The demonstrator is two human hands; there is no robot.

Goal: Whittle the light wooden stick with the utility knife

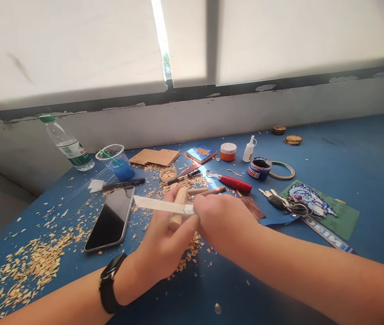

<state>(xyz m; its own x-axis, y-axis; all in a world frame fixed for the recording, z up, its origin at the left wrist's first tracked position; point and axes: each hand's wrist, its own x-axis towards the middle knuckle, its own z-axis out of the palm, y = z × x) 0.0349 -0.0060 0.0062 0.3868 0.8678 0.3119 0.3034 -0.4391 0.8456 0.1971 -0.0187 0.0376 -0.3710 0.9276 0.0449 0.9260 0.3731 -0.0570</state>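
Note:
My left hand (pixel 159 243) is closed around a pale carved piece of wood (pixel 180 198); its full shape is partly hidden by my fingers. A knife (pixel 159 204) is in my right hand (pixel 227 221), its handle covered by my fist. The blade points left and crosses in front of the wood, and I cannot tell whether its edge touches. My two hands meet above the blue table (pixel 246 275), with wood shavings (pixel 190 253) beneath. Just beyond them lie a red-handled carving knife (pixel 234 183) and a dark pen (pixel 183 177).
A phone (pixel 112 219), a black marker (pixel 124 183), a cup of blue liquid (pixel 120 168) and a water bottle (pixel 71 146) stand or lie leftward. Behind are an orange jar (pixel 228 152), a glue bottle (pixel 248 150) and a dark paint jar (pixel 259 169). Keys (pixel 289 205) lie right.

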